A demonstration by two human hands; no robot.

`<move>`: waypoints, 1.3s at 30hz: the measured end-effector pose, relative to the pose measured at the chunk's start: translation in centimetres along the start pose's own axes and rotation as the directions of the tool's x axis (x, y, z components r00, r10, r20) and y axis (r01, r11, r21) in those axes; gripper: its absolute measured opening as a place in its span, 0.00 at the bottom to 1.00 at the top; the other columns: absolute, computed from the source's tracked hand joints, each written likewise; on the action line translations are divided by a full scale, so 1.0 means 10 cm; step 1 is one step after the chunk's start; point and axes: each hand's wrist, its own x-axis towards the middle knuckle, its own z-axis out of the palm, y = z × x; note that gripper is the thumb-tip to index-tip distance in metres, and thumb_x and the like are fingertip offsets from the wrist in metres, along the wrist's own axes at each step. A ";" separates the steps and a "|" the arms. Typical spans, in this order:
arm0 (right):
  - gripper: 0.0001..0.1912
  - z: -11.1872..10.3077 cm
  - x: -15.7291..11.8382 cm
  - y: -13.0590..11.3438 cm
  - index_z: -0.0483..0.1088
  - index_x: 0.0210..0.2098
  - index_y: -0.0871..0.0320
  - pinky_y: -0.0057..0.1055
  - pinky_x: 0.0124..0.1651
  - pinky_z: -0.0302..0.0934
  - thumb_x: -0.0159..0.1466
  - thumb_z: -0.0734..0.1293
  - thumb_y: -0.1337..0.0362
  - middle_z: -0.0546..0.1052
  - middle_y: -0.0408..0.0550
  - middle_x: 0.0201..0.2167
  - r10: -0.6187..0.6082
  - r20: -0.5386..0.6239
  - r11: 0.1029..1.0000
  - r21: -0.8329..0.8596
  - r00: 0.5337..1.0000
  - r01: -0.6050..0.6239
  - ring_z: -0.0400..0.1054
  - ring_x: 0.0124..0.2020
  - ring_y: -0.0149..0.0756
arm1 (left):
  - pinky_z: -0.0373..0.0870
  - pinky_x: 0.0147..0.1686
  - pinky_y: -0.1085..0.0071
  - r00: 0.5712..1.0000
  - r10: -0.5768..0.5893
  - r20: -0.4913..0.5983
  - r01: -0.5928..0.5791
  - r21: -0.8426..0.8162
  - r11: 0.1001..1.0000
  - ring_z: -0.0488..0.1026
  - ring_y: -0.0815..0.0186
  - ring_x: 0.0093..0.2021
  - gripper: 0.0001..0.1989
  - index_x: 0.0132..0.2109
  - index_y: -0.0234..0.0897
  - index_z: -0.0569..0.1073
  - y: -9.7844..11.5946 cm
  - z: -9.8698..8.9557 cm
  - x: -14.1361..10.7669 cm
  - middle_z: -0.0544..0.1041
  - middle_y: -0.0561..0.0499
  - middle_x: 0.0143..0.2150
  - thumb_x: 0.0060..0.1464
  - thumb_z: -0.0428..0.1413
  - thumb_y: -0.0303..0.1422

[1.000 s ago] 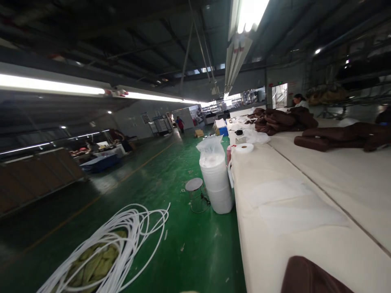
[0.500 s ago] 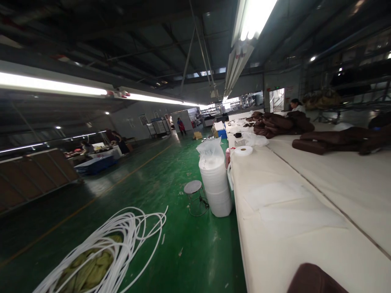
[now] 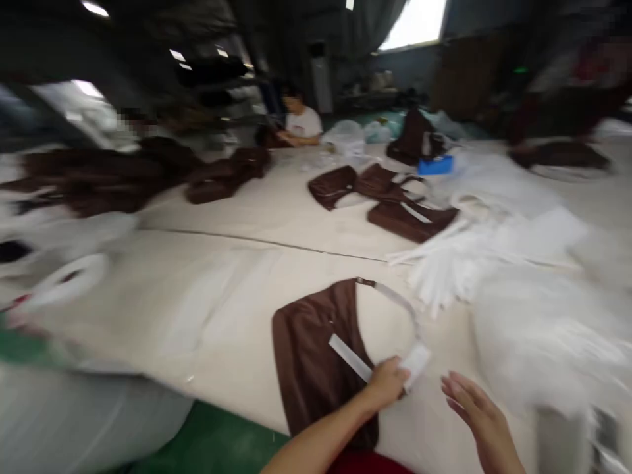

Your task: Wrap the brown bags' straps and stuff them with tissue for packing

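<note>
A dark brown bag (image 3: pixel 316 342) lies on the cream-covered table (image 3: pixel 237 316) in front of me, its strap (image 3: pixel 402 299) curving out to the right, partly wrapped in white. My left hand (image 3: pixel 390 382) is closed on the strap near its lower end, beside a white wrap piece. A white strip (image 3: pixel 349 355) lies across the bag. To the right, my right hand (image 3: pixel 471 401) is raised over the table with its fingers stretched out and holds nothing. The picture is blurred by motion.
Brown bags (image 3: pixel 412 220) lie farther back, beside white strips (image 3: pixel 444 270). Clear plastic (image 3: pixel 543 336) is heaped at the right, a white roll (image 3: pixel 69 280) at the left. A person (image 3: pixel 303 125) sits across the table; another stands far right.
The view has swung from the floor and long table to the bags in front of me. Both my hands and the bag with its strap now show; no hands showed before.
</note>
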 end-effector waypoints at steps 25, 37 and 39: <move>0.16 -1.81 -0.52 0.05 0.76 0.23 0.57 0.33 0.32 0.58 0.43 0.70 0.50 0.75 0.45 0.22 0.111 -0.616 0.987 -0.024 0.780 -0.160 0.67 0.29 0.38 | 0.69 0.35 0.64 0.999 -0.002 0.054 -0.009 0.191 0.982 0.74 0.57 0.30 0.30 0.34 0.36 0.74 0.20 -0.13 0.27 0.80 0.49 0.27 0.38 0.60 0.60; 0.12 -1.64 -0.53 0.17 0.72 0.17 0.58 0.32 0.35 0.60 0.43 0.73 0.57 0.74 0.43 0.18 0.201 -0.484 0.978 0.145 0.852 -0.148 0.65 0.25 0.32 | 0.68 0.34 0.67 0.998 -0.036 0.054 0.026 0.174 0.984 0.73 0.60 0.30 0.28 0.34 0.36 0.73 0.25 -0.08 0.27 0.79 0.50 0.27 0.36 0.61 0.57; 0.11 -1.61 -0.50 0.16 0.71 0.17 0.58 0.32 0.35 0.60 0.42 0.73 0.57 0.74 0.43 0.18 0.203 -0.483 0.977 0.160 0.852 -0.142 0.64 0.24 0.32 | 0.68 0.34 0.68 0.998 -0.043 0.056 0.033 0.163 0.986 0.72 0.61 0.30 0.28 0.35 0.36 0.74 0.25 -0.08 0.26 0.79 0.50 0.27 0.36 0.62 0.56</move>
